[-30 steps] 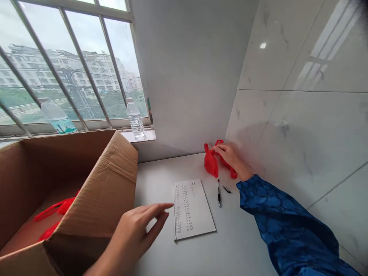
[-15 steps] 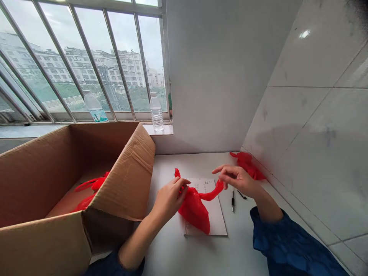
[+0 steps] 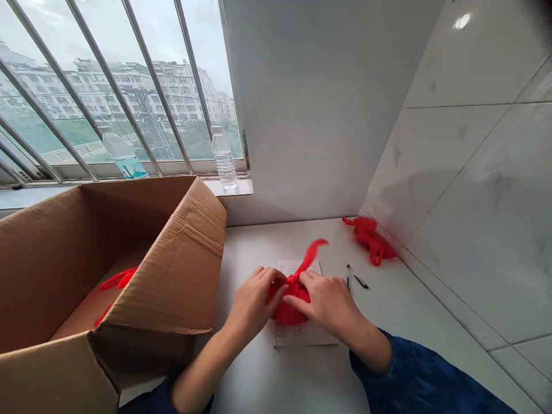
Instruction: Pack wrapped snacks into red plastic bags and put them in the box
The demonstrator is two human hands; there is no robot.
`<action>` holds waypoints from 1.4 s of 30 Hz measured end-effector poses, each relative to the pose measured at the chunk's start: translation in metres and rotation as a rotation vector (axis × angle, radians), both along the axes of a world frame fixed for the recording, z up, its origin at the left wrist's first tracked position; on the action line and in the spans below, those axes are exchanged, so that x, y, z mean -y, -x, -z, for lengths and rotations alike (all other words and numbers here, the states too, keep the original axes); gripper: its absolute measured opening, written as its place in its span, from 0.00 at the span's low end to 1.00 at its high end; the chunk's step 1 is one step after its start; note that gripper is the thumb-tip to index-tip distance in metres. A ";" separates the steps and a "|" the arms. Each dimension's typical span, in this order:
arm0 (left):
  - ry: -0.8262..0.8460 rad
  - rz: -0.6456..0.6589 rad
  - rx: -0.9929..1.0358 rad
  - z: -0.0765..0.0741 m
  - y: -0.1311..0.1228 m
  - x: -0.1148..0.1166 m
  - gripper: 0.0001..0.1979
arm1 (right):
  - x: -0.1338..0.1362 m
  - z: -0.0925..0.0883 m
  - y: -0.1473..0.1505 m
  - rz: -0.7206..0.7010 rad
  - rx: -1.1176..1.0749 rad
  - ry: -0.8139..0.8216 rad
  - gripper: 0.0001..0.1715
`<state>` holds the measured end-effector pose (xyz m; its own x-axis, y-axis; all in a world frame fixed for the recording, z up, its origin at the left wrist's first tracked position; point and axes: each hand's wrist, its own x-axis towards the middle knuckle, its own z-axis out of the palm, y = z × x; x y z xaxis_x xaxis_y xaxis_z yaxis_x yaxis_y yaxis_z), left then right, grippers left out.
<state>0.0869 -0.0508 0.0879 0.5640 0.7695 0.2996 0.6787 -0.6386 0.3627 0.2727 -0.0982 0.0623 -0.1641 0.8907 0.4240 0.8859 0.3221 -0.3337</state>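
Over the white rectangular handwritten sheet [image 3: 318, 336] was one thin red plastic bag [image 3: 290, 316]. The left hand [image 3: 255, 296] and the right hand [image 3: 331, 302] had their fingers clamped on its gathered top.

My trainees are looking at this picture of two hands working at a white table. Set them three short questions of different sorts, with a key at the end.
1. Multiple choice: what are the left hand and the right hand both touching?
a) a pen
b) a red bag
c) a water bottle

2. True or false: red things lie inside the open cardboard box.

3. Fill the gap: the clear bottle nearer the grey wall stands on the ____.

Key: 1. b; 2. True; 3. windowsill.
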 end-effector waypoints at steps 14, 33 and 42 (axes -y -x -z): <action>0.067 -0.151 0.145 -0.001 0.013 -0.015 0.10 | -0.018 -0.010 -0.056 0.062 -0.050 0.037 0.11; -0.192 0.115 -0.249 0.005 -0.005 0.006 0.03 | -0.007 -0.016 -0.046 -0.102 0.044 0.102 0.06; -0.212 -0.153 0.092 -0.028 0.014 0.004 0.10 | -0.008 -0.016 -0.095 0.258 0.022 0.038 0.02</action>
